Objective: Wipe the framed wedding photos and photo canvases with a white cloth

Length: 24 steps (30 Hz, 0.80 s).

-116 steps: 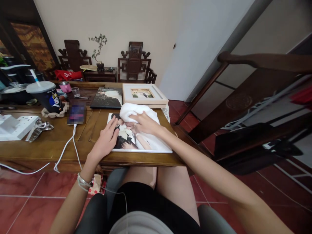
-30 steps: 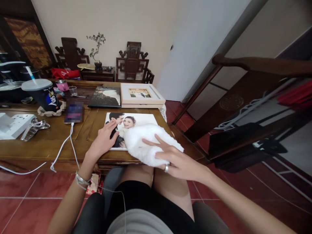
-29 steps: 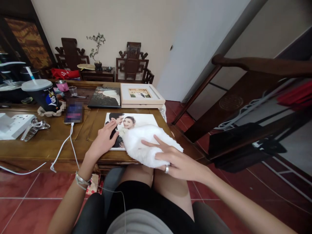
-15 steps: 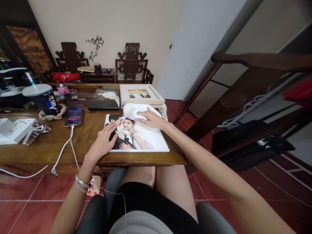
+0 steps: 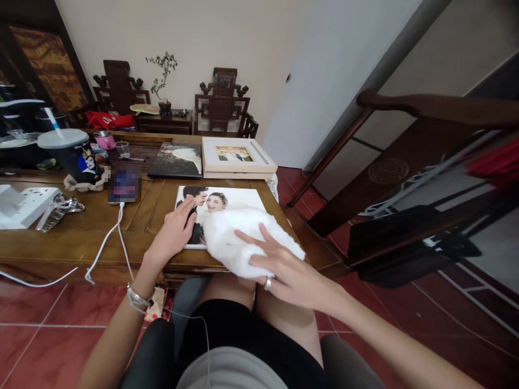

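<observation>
A photo panel (image 5: 243,198) with a printed couple lies flat near the table's front edge. My left hand (image 5: 177,227) rests on its left side, fingers stretched out and holding nothing. My right hand (image 5: 279,265) grips a fluffy white cloth (image 5: 235,232), with some fingers spread over it and the cloth bunched at the thumb side. The cloth covers the panel's lower right part and hangs over the near edge.
Behind the panel lie a dark photo album (image 5: 176,160) and a pale framed picture (image 5: 239,158). To the left are a phone (image 5: 124,185) on a white cable, a lidded cup (image 5: 77,159) with a straw, and a power strip (image 5: 28,208). A wooden chair back (image 5: 385,167) stands at right.
My right hand has drawn the cloth from the panel's far edge toward me, down to the near edge. My left hand stays on the panel. The view has shifted slightly.
</observation>
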{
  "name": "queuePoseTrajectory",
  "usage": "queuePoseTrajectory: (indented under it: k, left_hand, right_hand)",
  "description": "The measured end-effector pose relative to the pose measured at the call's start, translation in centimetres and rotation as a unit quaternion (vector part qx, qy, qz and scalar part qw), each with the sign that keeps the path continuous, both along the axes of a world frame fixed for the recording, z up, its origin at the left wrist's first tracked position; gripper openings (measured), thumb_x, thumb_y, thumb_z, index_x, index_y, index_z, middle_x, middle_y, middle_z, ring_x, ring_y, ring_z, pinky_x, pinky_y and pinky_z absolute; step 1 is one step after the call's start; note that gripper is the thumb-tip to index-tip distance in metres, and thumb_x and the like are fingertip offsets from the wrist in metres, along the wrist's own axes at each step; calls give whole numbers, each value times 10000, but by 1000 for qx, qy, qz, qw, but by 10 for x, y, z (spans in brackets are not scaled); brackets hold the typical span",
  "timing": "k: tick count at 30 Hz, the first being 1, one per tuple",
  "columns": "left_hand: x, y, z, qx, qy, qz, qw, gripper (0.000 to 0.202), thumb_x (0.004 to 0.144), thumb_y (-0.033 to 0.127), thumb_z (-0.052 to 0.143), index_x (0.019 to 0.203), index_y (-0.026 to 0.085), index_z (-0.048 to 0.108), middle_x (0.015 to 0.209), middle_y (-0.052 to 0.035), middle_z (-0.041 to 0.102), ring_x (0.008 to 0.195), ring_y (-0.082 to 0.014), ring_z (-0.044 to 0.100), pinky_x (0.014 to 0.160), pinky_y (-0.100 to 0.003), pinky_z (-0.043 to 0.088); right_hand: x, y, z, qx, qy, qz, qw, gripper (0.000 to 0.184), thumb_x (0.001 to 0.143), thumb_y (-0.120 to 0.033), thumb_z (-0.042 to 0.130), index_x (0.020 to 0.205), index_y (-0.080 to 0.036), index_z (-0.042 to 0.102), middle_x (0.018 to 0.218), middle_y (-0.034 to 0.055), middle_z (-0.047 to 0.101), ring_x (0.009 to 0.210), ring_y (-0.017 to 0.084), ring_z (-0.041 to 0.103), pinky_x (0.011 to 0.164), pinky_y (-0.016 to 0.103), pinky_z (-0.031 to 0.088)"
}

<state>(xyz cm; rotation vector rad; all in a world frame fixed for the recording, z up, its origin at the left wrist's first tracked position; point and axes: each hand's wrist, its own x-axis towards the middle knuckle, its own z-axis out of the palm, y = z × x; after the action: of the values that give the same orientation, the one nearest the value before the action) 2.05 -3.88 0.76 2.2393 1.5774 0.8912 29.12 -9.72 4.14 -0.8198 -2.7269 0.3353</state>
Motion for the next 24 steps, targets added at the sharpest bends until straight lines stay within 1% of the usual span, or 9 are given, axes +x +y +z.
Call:
queuePoseTrajectory:
  k: [2,4,7,11,13,15,17,19,24]
  left_hand:
    - [0,1,-1,2,6,-5,1000,495,973,274,342,1445,159,438,1541,-108,406,1452,-219,331,1190,-451,281]
    - [0,3,-2,2,15,-6,1000,500,963,263,354,1444,156,442,1539,-110,408,1454,-226,325,1191,-453,283]
    - [-2,5,-4,0,23,-1,1000,504,956,270,365,1430,129,461,1539,-127,403,1453,-239,325,1193,-455,278]
    - [-4,5,-3,-1,30,-12,999,507,960,283,352,1418,104,475,1528,-143,413,1444,-241,343,1187,-462,287]
    - [-4,4,-2,-1,31,-14,999,510,961,288,354,1422,105,472,1520,-147,426,1437,-244,360,1181,-466,297]
    - [-5,4,-2,-1,30,-12,999,512,960,291,360,1422,103,472,1511,-152,439,1431,-245,371,1180,-462,300]
    - [-4,4,-2,-2,28,-8,1000,509,959,287,366,1419,97,476,1509,-157,441,1430,-246,372,1183,-456,296]
    - [-4,5,-4,-2,23,-4,1000,501,958,281,372,1410,97,485,1515,-158,433,1433,-250,367,1186,-454,292]
    - [-2,5,-5,5,19,-5,1000,492,952,247,363,1424,164,473,1528,-111,429,1444,-238,348,1185,-465,292]
  right_hand:
    - [-4,-1,2,-6,0,9,1000,258,732,-16,442,802,-210,597,1310,122,632,1461,251,296,1224,531,78]
    - [-10,12,4,-17,-2,14,1000,255,773,-26,439,839,-207,606,1220,113,672,1455,256,310,1217,545,94]
    - [-25,52,5,-22,3,8,1000,228,875,-88,421,908,-192,621,1113,108,698,1405,302,397,1175,623,118]
    - [-48,114,2,-3,22,-39,999,207,916,-164,434,987,-174,629,1098,96,705,1092,301,643,1109,671,176]
    - [-57,137,-1,5,33,-69,997,223,905,-152,440,1008,-177,636,1088,83,714,1009,284,662,1090,685,176]
    - [-63,148,-4,15,35,-87,995,259,889,-126,440,1037,-176,646,1103,97,716,1076,310,637,1078,696,174]
    - [-64,145,-6,26,23,-87,996,296,873,-108,442,1077,-166,648,1183,138,688,1184,343,586,1077,687,195]
    - [-61,127,-6,34,5,-69,997,312,874,-108,435,1102,-155,643,1277,179,636,1296,364,505,1087,678,204]
    - [-37,51,0,15,-26,-12,999,304,818,-59,438,1010,-163,650,1399,202,548,1448,324,312,1149,652,167]
